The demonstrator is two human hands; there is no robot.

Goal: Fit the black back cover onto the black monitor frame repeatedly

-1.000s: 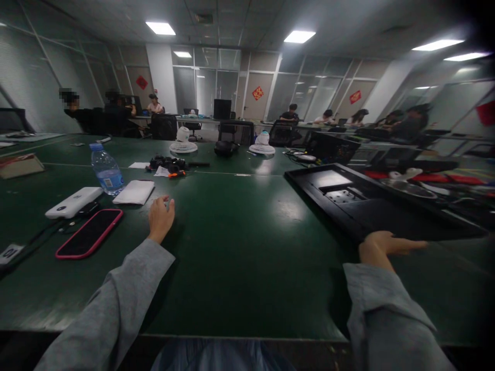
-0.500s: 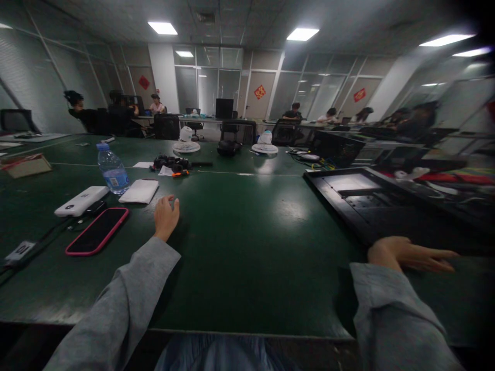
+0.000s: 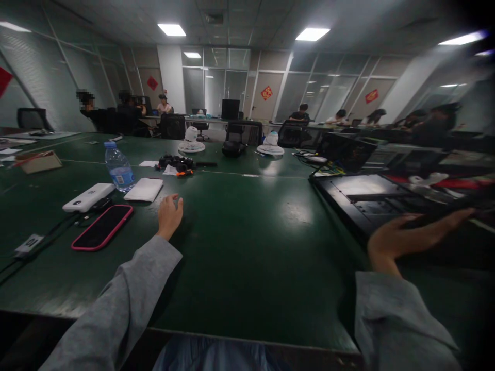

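My left hand lies on the green table with nothing in it, its fingers loosely bent and thumb apart. Just beyond it is a folded white paper or cloth. A phone in a pink case lies to its left, screen dark. On the right, my right hand is held with its fingers stretched out at the near side of a large black frame-like panel. Blur and darkness there hide whether the fingers touch the panel. I see nothing gripped in that hand.
A water bottle and a white power bank with cables stand left. Further back are small dark gear, two white fans and tangled cables. Several people sit at far desks.
My right hand has lifted and turned, its fingers now stretched upward across the panel's near part. My left hand stays on the table. The whole view has shifted slightly.
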